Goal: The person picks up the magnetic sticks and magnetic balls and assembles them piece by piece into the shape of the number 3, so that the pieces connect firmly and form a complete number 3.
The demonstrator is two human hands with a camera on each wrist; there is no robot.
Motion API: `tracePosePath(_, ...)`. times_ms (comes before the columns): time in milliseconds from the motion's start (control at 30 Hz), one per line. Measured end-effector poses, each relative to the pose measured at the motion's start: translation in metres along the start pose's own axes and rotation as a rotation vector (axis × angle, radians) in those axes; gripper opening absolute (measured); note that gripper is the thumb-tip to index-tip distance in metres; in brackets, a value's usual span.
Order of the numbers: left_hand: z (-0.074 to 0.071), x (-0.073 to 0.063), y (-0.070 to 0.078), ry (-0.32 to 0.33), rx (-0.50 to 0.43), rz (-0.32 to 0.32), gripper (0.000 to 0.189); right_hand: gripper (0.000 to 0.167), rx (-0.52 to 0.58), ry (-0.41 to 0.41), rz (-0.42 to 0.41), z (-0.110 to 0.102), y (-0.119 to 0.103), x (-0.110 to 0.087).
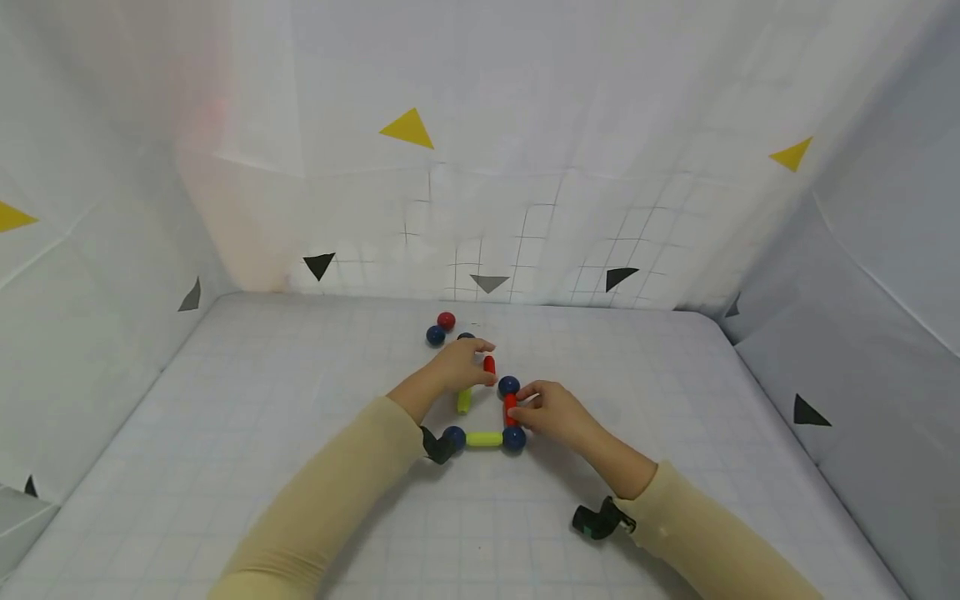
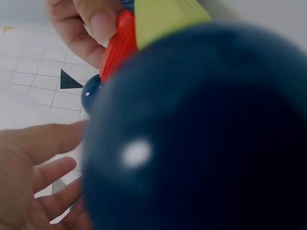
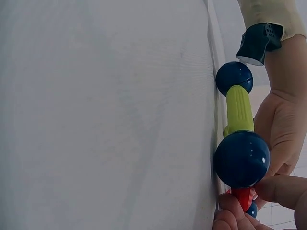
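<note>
My right hand [image 1: 555,411] pinches a red rod [image 1: 511,408] that joins a blue ball [image 1: 509,386] at its far end to another blue ball [image 1: 513,439]. From this nearer ball a yellow-green rod [image 1: 484,439] runs left to a further blue ball [image 1: 454,437], large in the left wrist view. My left hand [image 1: 459,365] reaches over the table with thumb and fingers spread around a loose red rod [image 1: 490,364]; its fingertips are hidden in the left wrist view. A second yellow-green rod [image 1: 464,402] lies under that hand.
Behind the left hand sit a red ball [image 1: 446,321], a blue ball [image 1: 436,336] and another partly covered blue ball [image 1: 467,337]. The white gridded table [image 1: 300,375] is enclosed by white sheets [image 1: 480,225] at the back and sides.
</note>
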State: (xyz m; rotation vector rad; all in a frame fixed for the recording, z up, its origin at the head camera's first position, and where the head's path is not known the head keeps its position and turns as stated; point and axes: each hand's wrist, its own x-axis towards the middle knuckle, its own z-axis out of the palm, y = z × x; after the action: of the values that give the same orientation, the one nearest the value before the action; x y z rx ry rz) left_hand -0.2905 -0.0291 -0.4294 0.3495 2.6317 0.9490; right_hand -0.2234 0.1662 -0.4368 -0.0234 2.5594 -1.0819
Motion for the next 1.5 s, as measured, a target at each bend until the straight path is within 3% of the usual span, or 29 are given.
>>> tracePosePath(233, 0.004, 0.002, 0.002, 0.016, 0.128, -0.002, 0.064, 0.034, 0.010, -0.005, -0.016, 0.001, 0.001, 0.000)
tracePosePath(533, 0.005, -0.001, 0.006, 0.020, 0.119, -0.013, 0.057, 0.035, 0.010, -0.001, -0.015, -0.001, 0.001, -0.002)
tracePosePath(867, 0.004, 0.001, 0.002, 0.028, 0.173, -0.015, 0.054, 0.035, 0.009, 0.000, -0.007, 0.001, 0.001, -0.001)
tracePosePath(1033, -0.001, 0.000, 0.001, 0.041, 0.126, -0.006, 0.054, 0.036, -0.005, 0.003, 0.000, 0.001, 0.001, -0.001)
tracePosePath(1267, -0.008, 0.001, 0.003, 0.049, -0.045, 0.015, 0.060, 0.035, -0.013, 0.005, -0.007, 0.001, 0.002, -0.002)
tracePosePath(1500, -0.010, 0.003, 0.002, 0.028, -0.092, 0.014, 0.058, 0.035, -0.016, -0.001, -0.003, 0.001, 0.001, -0.003)
